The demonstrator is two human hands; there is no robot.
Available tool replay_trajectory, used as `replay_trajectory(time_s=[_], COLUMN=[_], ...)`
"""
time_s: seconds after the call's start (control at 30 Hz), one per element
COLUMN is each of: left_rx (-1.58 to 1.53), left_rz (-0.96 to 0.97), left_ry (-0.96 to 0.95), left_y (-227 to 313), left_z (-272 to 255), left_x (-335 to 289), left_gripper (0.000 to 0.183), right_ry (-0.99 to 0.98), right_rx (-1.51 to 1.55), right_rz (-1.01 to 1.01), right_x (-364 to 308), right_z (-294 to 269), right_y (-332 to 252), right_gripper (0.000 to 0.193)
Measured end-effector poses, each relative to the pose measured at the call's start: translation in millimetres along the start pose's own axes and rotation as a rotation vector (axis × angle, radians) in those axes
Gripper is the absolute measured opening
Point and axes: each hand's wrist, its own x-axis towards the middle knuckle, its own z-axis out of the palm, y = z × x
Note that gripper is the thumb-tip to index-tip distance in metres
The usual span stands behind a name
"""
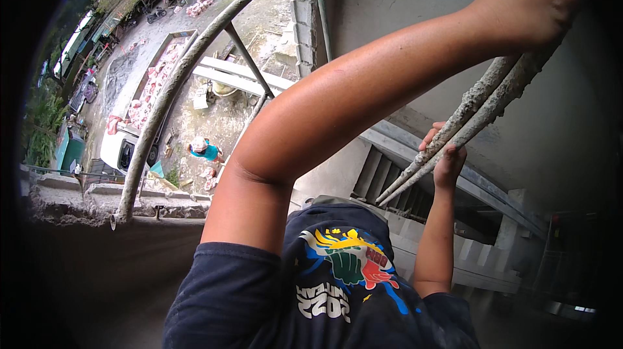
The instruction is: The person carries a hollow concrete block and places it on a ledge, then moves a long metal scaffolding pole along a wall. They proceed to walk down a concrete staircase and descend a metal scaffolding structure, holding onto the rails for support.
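Two long, straight, grey lengths, crusted with what looks like cement, slant side by side from the upper right down toward the middle; whether they are poles or taut ropes I cannot tell. My left arm reaches across the picture, and my left hand is closed round their upper part at the top right, partly cut off by the dark rim. Lower down, my right hand has its fingers and thumb wrapped round them. Their lower ends narrow toward the stairs and show no hold on anything.
A bent metal pipe railing curves along the left above an open drop. Far below stand a truck loaded with pale sacks and a person in a blue top. A broken concrete ledge edges the drop; a bare wall rises behind.
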Motion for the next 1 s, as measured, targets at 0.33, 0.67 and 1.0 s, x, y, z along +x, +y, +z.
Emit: replay_trajectory(time_s=[0.33, 0.67, 1.0], left_rx=[-0.270, -0.402, -0.749], left_rz=[-0.053, -0.365, -0.552], left_ry=[0.082, -0.050, -0.218], left_y=[-118.4, -155.0, -225.4], left_z=[33.3, 55.4, 67.3], left_x=[-66.8, -125.7, -160.6], left_gripper=[0.063, 0.028, 0.047], right_ry=[0.195, 0.224, 0.157], right_rx=[-0.248, -0.450, -0.496], right_rz=[0.104, 0.267, 0.555], right_x=[-104.7, -190.2, -237.3], right_z=[-68.7, -128.0, -182.5], right_y=[26.1, 14.3, 22.4], right_gripper=[0.070, 0.040, 0.033])
